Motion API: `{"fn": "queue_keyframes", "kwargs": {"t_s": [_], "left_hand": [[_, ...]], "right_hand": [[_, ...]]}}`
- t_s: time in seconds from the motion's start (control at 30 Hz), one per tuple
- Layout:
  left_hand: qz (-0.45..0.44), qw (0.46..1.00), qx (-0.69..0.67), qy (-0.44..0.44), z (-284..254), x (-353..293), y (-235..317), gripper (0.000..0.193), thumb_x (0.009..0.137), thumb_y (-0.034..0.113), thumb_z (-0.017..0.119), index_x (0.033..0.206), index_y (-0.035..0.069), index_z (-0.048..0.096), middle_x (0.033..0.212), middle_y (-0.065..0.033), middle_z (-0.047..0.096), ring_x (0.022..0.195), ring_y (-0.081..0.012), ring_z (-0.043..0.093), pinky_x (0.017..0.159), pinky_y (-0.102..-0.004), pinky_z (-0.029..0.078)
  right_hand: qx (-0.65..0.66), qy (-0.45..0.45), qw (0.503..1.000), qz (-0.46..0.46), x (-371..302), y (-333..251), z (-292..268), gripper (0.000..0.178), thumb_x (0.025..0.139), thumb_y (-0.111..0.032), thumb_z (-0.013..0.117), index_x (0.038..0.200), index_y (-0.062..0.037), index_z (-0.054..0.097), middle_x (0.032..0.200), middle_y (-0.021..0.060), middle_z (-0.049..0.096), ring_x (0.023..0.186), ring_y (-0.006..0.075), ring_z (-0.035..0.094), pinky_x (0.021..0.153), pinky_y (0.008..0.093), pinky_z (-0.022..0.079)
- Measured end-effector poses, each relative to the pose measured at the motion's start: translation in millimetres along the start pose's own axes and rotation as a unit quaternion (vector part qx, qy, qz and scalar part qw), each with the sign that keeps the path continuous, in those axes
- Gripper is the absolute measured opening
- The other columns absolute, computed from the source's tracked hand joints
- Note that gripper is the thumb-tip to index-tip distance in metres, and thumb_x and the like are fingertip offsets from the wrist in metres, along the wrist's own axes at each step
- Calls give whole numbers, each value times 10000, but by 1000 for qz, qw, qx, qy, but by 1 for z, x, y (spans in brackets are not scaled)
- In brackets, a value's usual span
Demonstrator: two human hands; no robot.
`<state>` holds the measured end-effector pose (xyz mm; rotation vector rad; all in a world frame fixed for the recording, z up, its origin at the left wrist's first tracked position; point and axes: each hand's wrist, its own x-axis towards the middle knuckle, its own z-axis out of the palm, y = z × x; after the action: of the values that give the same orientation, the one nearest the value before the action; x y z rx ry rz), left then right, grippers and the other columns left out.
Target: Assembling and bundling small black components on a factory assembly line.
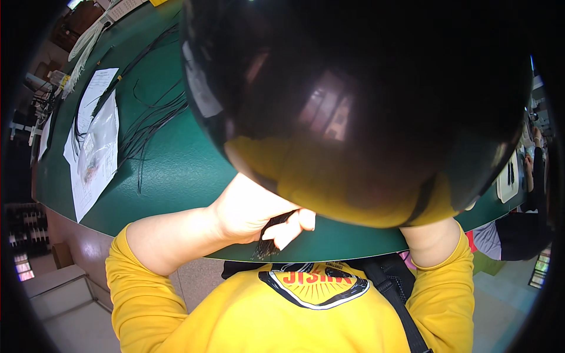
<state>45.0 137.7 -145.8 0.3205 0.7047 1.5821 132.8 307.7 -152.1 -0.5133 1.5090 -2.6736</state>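
My left hand (pixel 259 209) is closed around a bundle of thin black wires (pixel 268 242) near the front edge of the green table. The wires' small pale ends hang below its curled fingers. A large glossy black dome (pixel 365 117) covers much of the view and hides part of the space beyond the left hand. My right forearm (pixel 434 241) rises from the lower right and passes behind the dome. The dome hides my right hand and anything in it.
On the green table (pixel 170 182), more black wires (pixel 147 126) lie spread at the left. Beside them are printed sheets (pixel 82 194) and a clear plastic bag (pixel 100 147). White cables (pixel 88 44) lie at the far left. A pale tray (pixel 507 181) and another person's arm (pixel 537 170) are at the right.
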Motion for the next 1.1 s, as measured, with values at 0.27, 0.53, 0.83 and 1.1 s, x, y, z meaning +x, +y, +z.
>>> {"fn": "queue_keyframes", "kwargs": {"t_s": [0.27, 0.53, 0.83, 1.1], "left_hand": [[7, 998, 44, -55, -6, 4, -4, 186, 860, 133, 547, 895, -50, 542, 690, -144, 589, 554, -170, 578, 513, -250, 476], [18, 995, 66, -66, -12, 5, -8, 216, 854, 152, 547, 894, -60, 567, 730, -183, 607, 658, -239, 607, 618, -311, 505], [53, 997, 14, -63, -8, 5, -8, 220, 854, 143, 545, 907, -70, 569, 770, -187, 610, 689, -248, 619, 642, -306, 508], [36, 997, 9, -68, -4, 2, -4, 222, 862, 129, 529, 935, -77, 565, 829, -190, 613, 730, -247, 631, 663, -301, 513]], "right_hand": [[5, 33, 999, -43, 2, -2, -1, 236, 765, 63, 565, 1000, 78, 540, 825, 128, 624, 716, 164, 613, 673, 267, 495], [-91, 111, 989, 15, 2, -3, 2, 120, 775, 31, 593, 882, 85, 598, 759, 116, 633, 681, 142, 614, 645, 241, 489], [-57, 106, 992, 27, 3, -13, 8, 166, 791, 44, 555, 952, 81, 562, 798, 112, 627, 719, 140, 609, 672, 254, 488], [-91, 120, 987, 60, 7, -15, 11, 144, 800, 25, 554, 936, 71, 574, 801, 106, 622, 717, 130, 592, 657, 260, 480]]}}
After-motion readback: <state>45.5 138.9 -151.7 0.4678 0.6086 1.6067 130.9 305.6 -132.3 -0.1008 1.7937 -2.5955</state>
